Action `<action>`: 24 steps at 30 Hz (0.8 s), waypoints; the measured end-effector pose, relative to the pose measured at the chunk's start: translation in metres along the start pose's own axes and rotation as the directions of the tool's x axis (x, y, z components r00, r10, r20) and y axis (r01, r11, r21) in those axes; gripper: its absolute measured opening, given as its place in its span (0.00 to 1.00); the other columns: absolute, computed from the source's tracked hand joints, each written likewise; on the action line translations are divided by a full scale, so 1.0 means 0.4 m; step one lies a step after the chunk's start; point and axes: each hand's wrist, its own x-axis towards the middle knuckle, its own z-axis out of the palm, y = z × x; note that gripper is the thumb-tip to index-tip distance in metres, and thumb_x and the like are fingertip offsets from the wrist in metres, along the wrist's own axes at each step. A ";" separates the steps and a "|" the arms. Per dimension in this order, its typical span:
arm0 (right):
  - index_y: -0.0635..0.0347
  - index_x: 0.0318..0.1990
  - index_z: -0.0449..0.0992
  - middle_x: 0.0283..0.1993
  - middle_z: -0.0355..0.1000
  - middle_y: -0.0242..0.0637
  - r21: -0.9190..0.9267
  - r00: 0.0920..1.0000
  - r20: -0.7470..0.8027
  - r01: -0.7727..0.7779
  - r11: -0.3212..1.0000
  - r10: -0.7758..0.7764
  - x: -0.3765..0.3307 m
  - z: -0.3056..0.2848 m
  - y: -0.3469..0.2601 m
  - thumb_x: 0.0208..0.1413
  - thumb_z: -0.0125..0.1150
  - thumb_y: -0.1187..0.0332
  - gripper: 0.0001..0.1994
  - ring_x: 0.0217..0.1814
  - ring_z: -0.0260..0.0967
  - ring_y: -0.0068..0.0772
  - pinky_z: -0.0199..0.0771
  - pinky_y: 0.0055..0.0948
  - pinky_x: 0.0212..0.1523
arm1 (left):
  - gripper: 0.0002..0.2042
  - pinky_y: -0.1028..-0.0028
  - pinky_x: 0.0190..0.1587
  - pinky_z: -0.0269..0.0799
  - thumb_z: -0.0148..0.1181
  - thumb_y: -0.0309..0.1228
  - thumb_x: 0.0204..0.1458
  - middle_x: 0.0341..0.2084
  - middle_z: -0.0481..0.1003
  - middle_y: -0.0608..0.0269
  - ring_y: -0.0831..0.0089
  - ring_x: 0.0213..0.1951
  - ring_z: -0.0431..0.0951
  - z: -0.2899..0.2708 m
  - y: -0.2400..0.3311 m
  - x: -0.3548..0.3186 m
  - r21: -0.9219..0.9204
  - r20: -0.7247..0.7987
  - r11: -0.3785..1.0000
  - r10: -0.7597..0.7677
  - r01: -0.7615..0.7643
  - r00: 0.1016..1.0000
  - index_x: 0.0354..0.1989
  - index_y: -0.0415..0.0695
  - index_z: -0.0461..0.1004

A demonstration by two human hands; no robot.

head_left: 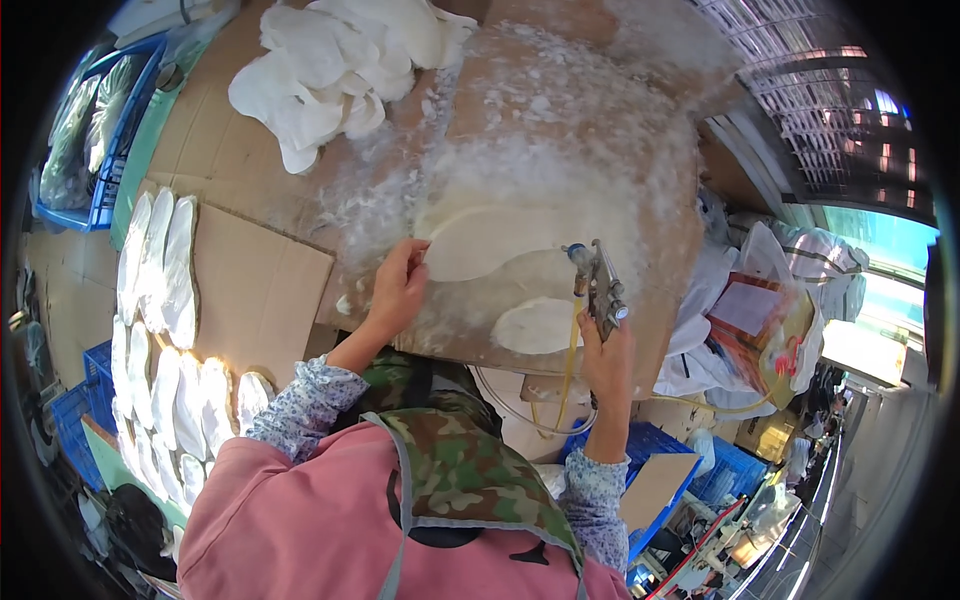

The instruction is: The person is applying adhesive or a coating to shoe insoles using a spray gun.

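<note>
Meanwhile, right hand (pixel 607 362) grips spray gun (pixel 598 285) over insole (pixel 470 243).

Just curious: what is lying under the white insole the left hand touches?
The insole lies on a cardboard sheet crusted with white spray residue. The left hand presses its edge. The cardboard directly beneath the insole is covered.

Bright daylight from right, fisheye-bent, dark rim

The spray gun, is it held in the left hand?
No, the right hand grips the spray gun, while the left hand rests on a white insole piece.
</note>
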 end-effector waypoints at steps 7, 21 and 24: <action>0.68 0.43 0.68 0.29 0.73 0.48 -0.014 0.994 -0.107 0.003 1.000 -0.004 0.010 -0.008 0.062 0.56 0.57 0.70 0.12 0.30 0.70 0.48 0.68 0.39 0.33 | 0.14 0.75 0.36 0.67 0.50 0.17 0.49 0.27 0.67 0.63 0.73 0.30 0.68 -0.001 0.003 0.002 -0.001 0.014 1.000 0.002 -0.002 1.000 0.45 0.39 0.68; 0.65 0.44 0.68 0.29 0.73 0.46 0.014 0.996 0.078 -0.049 0.999 0.048 -0.040 0.028 -0.005 0.56 0.57 0.66 0.13 0.30 0.72 0.46 0.69 0.37 0.34 | 0.20 0.78 0.38 0.67 0.52 0.17 0.50 0.30 0.67 0.65 0.78 0.32 0.69 -0.001 0.013 -0.003 -0.049 -0.033 0.997 -0.062 0.061 0.997 0.51 0.39 0.58; 0.63 0.45 0.68 0.28 0.72 0.46 0.073 0.988 0.150 -0.031 0.997 0.020 -0.064 0.047 -0.034 0.56 0.57 0.67 0.12 0.29 0.71 0.45 0.69 0.36 0.33 | 0.18 0.73 0.36 0.68 0.52 0.19 0.49 0.27 0.69 0.60 0.71 0.30 0.71 -0.003 0.020 -0.001 -0.044 -0.016 0.997 -0.062 0.061 0.998 0.50 0.39 0.59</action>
